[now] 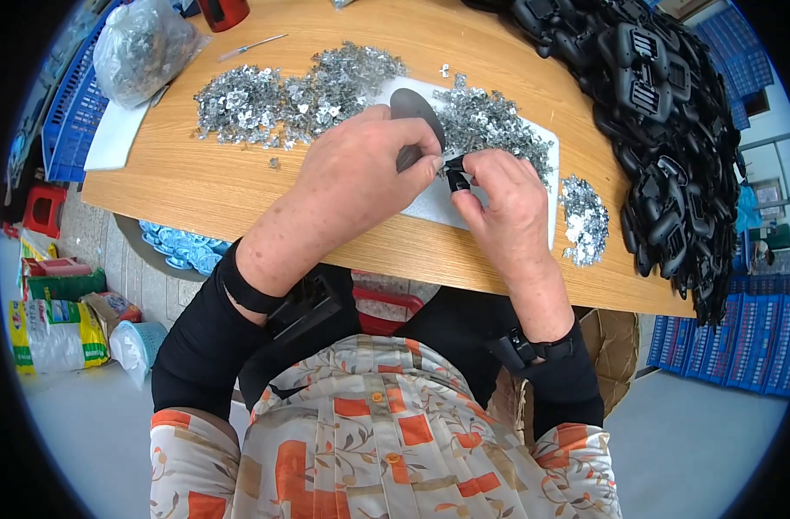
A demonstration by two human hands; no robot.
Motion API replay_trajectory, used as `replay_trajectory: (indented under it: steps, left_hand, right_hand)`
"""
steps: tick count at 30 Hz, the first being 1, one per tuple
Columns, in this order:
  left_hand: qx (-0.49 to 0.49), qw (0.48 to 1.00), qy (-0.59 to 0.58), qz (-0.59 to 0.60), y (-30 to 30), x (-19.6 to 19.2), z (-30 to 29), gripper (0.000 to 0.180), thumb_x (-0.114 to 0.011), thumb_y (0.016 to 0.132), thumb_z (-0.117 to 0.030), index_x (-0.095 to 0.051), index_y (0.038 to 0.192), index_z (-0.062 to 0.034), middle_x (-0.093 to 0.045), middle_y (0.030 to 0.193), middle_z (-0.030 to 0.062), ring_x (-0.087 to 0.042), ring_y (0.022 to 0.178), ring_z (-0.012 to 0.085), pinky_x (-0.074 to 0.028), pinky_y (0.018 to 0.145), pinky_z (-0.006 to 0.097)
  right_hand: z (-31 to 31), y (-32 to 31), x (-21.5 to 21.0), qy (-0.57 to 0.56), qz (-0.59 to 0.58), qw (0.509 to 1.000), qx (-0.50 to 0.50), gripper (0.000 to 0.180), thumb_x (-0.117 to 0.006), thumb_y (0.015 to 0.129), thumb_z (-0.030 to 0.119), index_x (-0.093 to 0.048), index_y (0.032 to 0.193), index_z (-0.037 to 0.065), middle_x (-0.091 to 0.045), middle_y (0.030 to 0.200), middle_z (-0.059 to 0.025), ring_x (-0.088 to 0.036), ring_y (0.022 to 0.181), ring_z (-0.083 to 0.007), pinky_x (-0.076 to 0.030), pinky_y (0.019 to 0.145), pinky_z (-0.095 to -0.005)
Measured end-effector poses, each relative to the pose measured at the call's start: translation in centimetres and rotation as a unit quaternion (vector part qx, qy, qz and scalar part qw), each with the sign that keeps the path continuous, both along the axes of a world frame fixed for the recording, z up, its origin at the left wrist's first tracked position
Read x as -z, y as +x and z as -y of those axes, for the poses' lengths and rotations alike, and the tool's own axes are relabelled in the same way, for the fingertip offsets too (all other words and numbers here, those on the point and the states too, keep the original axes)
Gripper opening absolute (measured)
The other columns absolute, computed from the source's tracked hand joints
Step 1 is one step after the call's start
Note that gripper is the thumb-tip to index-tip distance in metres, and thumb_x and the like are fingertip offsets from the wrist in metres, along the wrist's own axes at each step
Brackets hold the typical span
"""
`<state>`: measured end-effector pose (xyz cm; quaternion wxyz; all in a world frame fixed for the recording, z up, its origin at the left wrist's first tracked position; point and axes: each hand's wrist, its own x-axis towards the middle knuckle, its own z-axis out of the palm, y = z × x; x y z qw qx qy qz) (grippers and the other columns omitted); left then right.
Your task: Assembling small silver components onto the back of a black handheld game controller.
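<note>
My left hand (352, 156) is closed round a dark grey oval plastic piece (415, 107), which stands up past my fingers. Close by on the right, my right hand (514, 208) pinches with thumb and forefinger, both tips wrapped in black. What lies between those tips is too small to make out; they meet the left fingertips at the piece's edge. Beneath both hands is a white board (434, 208) carrying a heap of small silvery metal clips (490, 125). More metal clips (347, 73) lie heaped beyond my left hand.
Black plastic housings (650, 82) are piled along the table's right side. A small pile of flat metal pieces (585, 221) sits beside the board. At the far left are a clear bag of metal parts (144, 52) and a thin screwdriver (252, 47). Light-blue pieces (183, 245) fill a tub below the edge.
</note>
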<state>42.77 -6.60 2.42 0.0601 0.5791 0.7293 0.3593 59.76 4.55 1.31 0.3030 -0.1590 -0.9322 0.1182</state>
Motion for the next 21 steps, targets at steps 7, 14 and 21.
replay_trajectory:
  steps: [7, 14, 21]
  left_hand:
    - [-0.007, 1.000, -0.020, -0.022, 0.9, -0.8, 0.1, 0.008, -0.074, 0.080, -0.018, -0.073, 0.087, -0.0135, -0.065, 0.088, 0.0099, -0.066, 0.080, 0.0301, -0.054, 0.069, 0.040]
    - [-0.026, 0.998, -0.027, -0.044, 0.5, -0.2, 0.0, 0.009, -0.075, 0.083, -0.019, -0.073, 0.090, -0.0129, -0.065, 0.090, 0.0110, -0.066, 0.083, 0.0308, -0.053, 0.072, 0.040]
    - [-0.005, 0.999, -0.029, -0.015, 0.0, 0.2, 0.0, 0.009, -0.072, 0.087, -0.017, -0.072, 0.091, -0.0089, -0.065, 0.091, 0.0122, -0.065, 0.086, 0.0317, -0.053, 0.075, 0.040]
  right_hand:
    - [-0.1, -0.1, 0.0, -0.019, -0.014, 1.000, -0.003, 0.030, -0.075, 0.067, 0.000, -0.064, 0.094, 0.005, -0.066, 0.088, -0.0080, -0.066, 0.085, -0.0273, -0.049, 0.075, -0.0380]
    - [-0.4, -0.2, 0.1, -0.017, -0.004, 1.000, -0.005, 0.029, -0.075, 0.068, -0.001, -0.063, 0.094, 0.004, -0.065, 0.085, -0.0109, -0.064, 0.082, -0.0299, -0.048, 0.075, -0.0390]
    - [-0.5, 0.1, 0.4, -0.083, 0.018, 0.996, 0.015, 0.028, -0.073, 0.072, 0.000, -0.064, 0.099, 0.002, -0.066, 0.088, -0.0124, -0.065, 0.081, -0.0305, -0.050, 0.077, -0.0390]
